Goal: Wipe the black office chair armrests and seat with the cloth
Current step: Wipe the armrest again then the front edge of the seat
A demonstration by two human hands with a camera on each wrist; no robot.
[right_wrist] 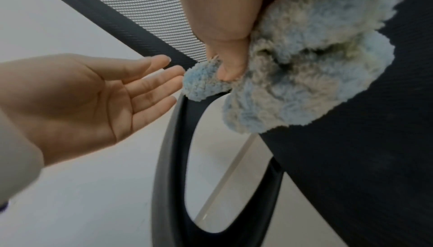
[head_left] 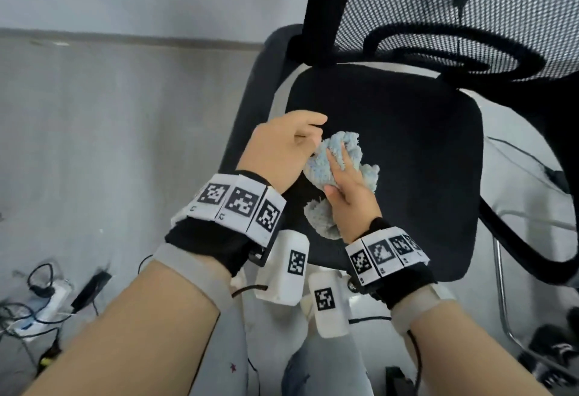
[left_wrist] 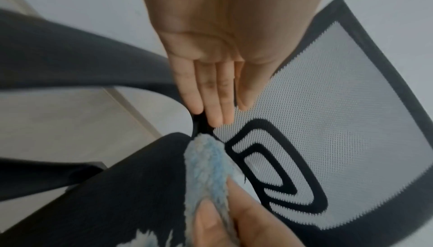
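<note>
- Right hand (head_left: 347,189) — fingers curled into the fluffy blue cloth (head_left: 341,160), holding it bunched.
- Left hand (head_left: 282,151) — fingers straight and relaxed, holding nothing, just left of the cloth.
- Cloth over the black seat's (head_left: 407,151) left side, near the left armrest (head_left: 253,88).

Black chair seat and grey floor

The black fabric seat (head_left: 407,151) carries the fluffy blue cloth (head_left: 341,160), bunched near its left front part; the grey floor (head_left: 109,145) bears a white power strip (head_left: 51,298) with tangled cables at lower left; dark shoes (head_left: 557,355) lie at lower right.
</note>
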